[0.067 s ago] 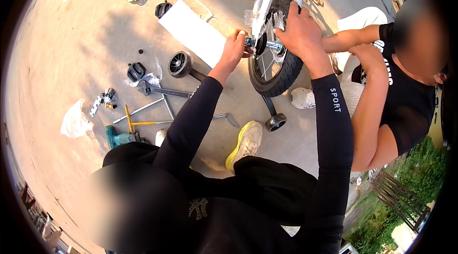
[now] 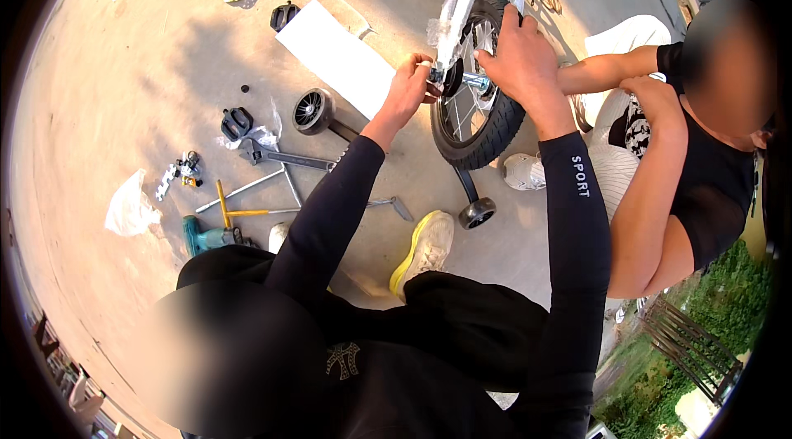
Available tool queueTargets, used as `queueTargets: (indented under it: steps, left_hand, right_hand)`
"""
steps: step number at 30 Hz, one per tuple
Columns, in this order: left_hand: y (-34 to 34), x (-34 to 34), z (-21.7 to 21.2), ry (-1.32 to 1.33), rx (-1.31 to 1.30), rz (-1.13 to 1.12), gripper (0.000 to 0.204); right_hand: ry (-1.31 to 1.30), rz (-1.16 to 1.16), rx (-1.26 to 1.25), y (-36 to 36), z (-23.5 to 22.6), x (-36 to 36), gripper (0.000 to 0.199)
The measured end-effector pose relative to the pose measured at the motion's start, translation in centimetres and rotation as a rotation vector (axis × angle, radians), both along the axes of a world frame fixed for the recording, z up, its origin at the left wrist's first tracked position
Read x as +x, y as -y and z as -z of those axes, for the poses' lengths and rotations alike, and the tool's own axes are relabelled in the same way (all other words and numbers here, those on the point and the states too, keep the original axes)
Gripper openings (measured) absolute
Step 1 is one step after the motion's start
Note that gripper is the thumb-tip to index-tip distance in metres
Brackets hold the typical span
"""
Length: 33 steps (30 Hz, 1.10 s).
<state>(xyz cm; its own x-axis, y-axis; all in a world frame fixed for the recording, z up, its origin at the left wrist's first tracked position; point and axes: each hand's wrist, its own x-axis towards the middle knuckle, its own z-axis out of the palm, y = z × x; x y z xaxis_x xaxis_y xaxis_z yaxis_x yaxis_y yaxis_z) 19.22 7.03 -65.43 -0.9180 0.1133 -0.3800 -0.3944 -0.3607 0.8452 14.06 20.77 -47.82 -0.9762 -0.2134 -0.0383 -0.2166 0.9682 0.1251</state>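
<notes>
A small white bicycle frame (image 2: 464,6) with scraps of clear plastic wrap stands ahead of me, its knobby black-tyred wheel (image 2: 474,150) toward me. Over the top of that tyre my right hand (image 2: 525,59) is curled, its thumb reaching toward the spokes. My left hand (image 2: 407,91) has its fingers pinched together at the left end of the axle, beside a dark round part. Whatever is between those fingers is too small and hidden to name. One training wheel (image 2: 313,111) lies left of the bicycle wheel, another (image 2: 477,213) just below it.
On the ground at left are an adjustable wrench (image 2: 285,158), a yellow-handled tool (image 2: 224,206), a teal power drill (image 2: 206,234), black pedals (image 2: 236,123) and a plastic bag (image 2: 132,206). White card (image 2: 334,55) lies beyond. At right a co-worker (image 2: 709,167) crouches, one arm reaching behind my right hand.
The co-worker's torso and near arm have shifted slightly to the right. Both my hands stay in about the same place on the bicycle.
</notes>
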Motion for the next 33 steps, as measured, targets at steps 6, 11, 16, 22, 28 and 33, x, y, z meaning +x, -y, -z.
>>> queueTargets:
  steps: [6,11,16,22,28,33]
  left_hand:
    - [0.3,-1.4,0.7,0.036,-0.310,0.149,0.031]
    - [-0.1,0.2,1.3,0.056,-0.146,-0.115,0.026]
    - [-0.7,1.3,1.2,-0.195,-0.502,-0.100,0.021]
    - [-0.1,1.1,1.7,-0.309,-0.571,-0.039,0.023]
    - [0.9,0.3,2.3,-0.325,-0.482,0.076,0.022]
    - [1.1,-0.4,2.1,-0.427,-0.622,0.100,0.034]
  right_hand:
    - [-0.017,0.036,-0.030,0.8,-0.4,0.7,0.078]
    - [-0.041,0.018,-0.052,1.1,0.0,0.5,0.075]
    - [-0.075,0.019,-0.026,0.4,0.4,0.8,0.075]
    - [-0.089,0.018,-0.073,0.8,0.4,0.7,0.074]
    - [-0.125,-0.003,-0.099,0.5,0.9,0.6,0.075]
    - [-0.153,0.000,-0.197,-0.3,1.0,0.7,0.072]
